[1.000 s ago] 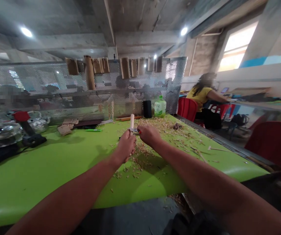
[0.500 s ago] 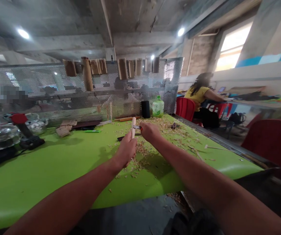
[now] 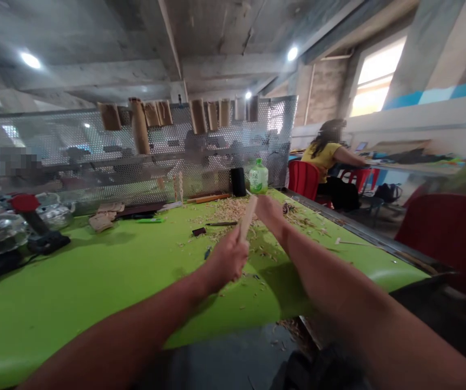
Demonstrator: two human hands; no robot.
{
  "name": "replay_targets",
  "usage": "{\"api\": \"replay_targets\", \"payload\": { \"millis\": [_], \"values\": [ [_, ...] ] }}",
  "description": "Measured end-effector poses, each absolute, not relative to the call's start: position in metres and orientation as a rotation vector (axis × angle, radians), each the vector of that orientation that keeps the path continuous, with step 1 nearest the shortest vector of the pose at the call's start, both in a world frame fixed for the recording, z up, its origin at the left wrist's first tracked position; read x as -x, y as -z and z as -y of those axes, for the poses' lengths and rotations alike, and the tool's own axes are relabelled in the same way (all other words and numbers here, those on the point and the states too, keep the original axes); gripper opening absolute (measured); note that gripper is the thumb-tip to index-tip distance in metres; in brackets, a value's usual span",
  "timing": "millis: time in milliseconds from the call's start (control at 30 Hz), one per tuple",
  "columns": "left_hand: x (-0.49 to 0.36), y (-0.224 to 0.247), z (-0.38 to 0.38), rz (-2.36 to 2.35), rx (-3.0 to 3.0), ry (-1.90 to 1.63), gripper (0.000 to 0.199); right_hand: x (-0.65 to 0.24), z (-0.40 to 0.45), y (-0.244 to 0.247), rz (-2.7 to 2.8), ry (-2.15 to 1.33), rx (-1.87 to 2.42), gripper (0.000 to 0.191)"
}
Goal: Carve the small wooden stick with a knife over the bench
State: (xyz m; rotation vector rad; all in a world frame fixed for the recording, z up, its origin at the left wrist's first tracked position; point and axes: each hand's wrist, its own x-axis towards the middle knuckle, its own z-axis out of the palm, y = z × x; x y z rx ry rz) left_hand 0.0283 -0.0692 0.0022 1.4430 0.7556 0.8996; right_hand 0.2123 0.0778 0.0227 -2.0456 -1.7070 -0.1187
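Your left hand (image 3: 228, 259) sits over the near middle of the green bench (image 3: 94, 292), its fingers (image 3: 237, 253) curled closed round the lower end of a pale wooden stick (image 3: 247, 219). The stick tilts up and to the right, its far end crossing in front of your right hand (image 3: 269, 212). The fingers of that hand are mostly hidden behind it, so you cannot tell whether they are pinching anything. Loose wood shavings (image 3: 233, 212) lie thick across the bench around both hands, which suggests a good deal of cutting is done. The stick looks smooth along its visible length, but its far tip and the face turned from you are out of sight, so what is left on it is hard to judge. A slim dark tool (image 3: 221, 223) lies on the bench beyond your hands.
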Motion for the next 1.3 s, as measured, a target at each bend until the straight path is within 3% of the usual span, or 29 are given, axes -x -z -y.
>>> {"api": "replay_targets", "payload": {
  "millis": [167,400,567,867,1300],
  "values": [
    [-0.013,-0.008,0.042,-0.705,-1.291,-1.053,0.016,-0.193,-0.083,-0.015,1.64,0.068,1.955,0.038],
    [-0.01,-0.005,0.029,-0.687,-1.242,-1.144,0.021,-0.184,-0.071,-0.012,1.697,0.028,1.859,0.036],
    [-0.007,-0.004,0.022,-0.664,-1.207,-1.223,0.035,-0.172,-0.062,-0.011,1.744,0.049,1.667,0.035],
    [-0.006,-0.005,0.02,-0.657,-1.242,-1.211,0.02,-0.156,-0.042,-0.017,1.909,0.143,1.569,0.033],
    [-0.017,-0.011,0.047,-0.714,-1.344,-1.058,0.015,-0.179,-0.051,-0.027,1.787,0.32,1.838,0.032]
  ]
}}
